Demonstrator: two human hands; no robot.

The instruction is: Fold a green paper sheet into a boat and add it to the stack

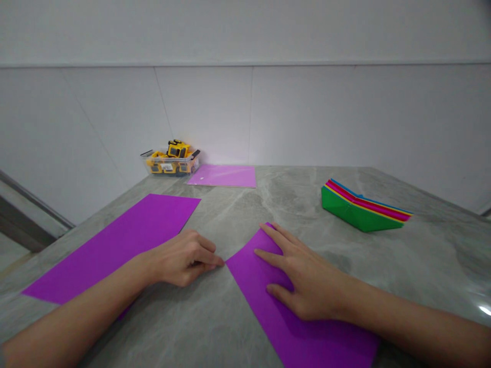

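A purple sheet of paper (256, 294) lies on the grey marbled tabletop in front of me. It looks folded into a narrower strip, though my hand hides part of it. My right hand (303, 276) rests flat on it with the fingers spread, their tips close to its far edge. At the sheet's left corner, my left hand (192, 260) is closed in a pinch on the tip, the other fingers curled in. Another purple sheet (126, 240) lies flat to the left, partly beneath my left forearm.
Several nested folded-paper boats (364, 212), green outermost with yellow, pink and blue edges, stand at the right. Toward the wall lies a pack of pinkish-purple paper (226, 176). Beside it, a clear plastic bin (169, 166) holds yellow toy vehicles (178, 149). A white wall (307, 112) closes off the back.
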